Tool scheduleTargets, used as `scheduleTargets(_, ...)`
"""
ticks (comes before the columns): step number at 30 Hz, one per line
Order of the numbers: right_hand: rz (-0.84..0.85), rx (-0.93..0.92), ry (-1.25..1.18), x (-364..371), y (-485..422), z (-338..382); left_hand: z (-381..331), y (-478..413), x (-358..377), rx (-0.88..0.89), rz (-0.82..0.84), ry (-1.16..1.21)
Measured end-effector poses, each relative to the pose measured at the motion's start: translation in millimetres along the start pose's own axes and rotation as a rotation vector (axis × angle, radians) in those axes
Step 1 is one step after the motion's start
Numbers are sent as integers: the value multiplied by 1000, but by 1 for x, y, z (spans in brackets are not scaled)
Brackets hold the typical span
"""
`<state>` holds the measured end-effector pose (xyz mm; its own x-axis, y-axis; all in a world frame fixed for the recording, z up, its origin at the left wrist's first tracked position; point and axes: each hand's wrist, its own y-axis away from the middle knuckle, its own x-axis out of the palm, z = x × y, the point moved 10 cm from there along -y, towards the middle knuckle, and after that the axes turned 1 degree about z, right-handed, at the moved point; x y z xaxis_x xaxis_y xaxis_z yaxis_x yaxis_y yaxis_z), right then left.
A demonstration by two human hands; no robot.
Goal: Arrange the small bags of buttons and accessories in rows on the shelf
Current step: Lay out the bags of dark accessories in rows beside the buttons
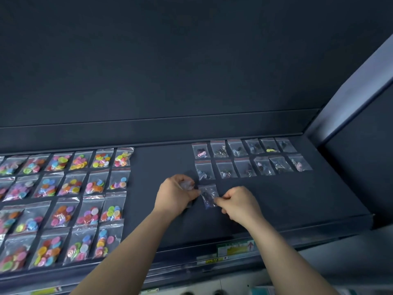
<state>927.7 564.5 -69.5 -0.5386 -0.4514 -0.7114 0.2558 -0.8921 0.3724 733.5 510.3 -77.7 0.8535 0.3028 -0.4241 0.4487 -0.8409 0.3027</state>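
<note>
A small clear bag of dark accessories (208, 195) lies on the dark shelf (276, 199), just below the left end of two rows of similar accessory bags (244, 158). My right hand (238, 204) pinches that bag's lower right edge. My left hand (176, 193) is curled round a clump of further clear bags (186, 185) and touches the single bag's left edge. Rows of bags with colourful buttons (68, 201) fill the shelf's left part.
The shelf has a raised back ledge (159, 133) and a dark side panel (350, 116) on the right. Price labels (235, 249) sit on the front rail. Bare shelf surface lies between the button bags and the accessory rows.
</note>
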Motion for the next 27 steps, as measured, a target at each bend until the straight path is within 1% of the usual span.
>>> scheduleTargets(2, -2, 13, 3, 2, 0, 0, -1, 6, 9, 18, 74, -83)
scheduleTargets(4, -3, 25, 12, 4, 0, -1, -4, 9, 18, 35, 138, -220)
scheduleTargets(7, -9, 16, 17, 3, 1, 0, -9, 9, 22, 49, 155, -335)
scheduleTargets(11, -5, -12, 34, 4, 0, 1, -8, 9, 22, 47, 161, -312)
scheduleTargets(13, -2, -17, -23, 0, 1, -1, -7, 11, 20, 37, 165, -228)
scheduleTargets(15, 37, 13, -246, -7, 2, -9, -8, 15, 13, 25, 135, -99)
scheduleTargets(17, 123, 42, -608, -13, 4, -16, -14, 21, 6, 27, 98, 13)
scheduleTargets(19, 207, 9, -916, -20, 6, -14, -22, 31, 7, 22, 119, 149)
scheduleTargets(20, 235, -21, -993, -24, 8, -12, -27, 37, 11, 11, 144, 213)
scheduleTargets(22, 261, -71, -1057, -31, 10, -10, -37, 45, 22, -14, 183, 293)
scheduleTargets(27, 241, -102, -1282, -45, 9, -7, -59, 56, 65, -13, 275, 377)
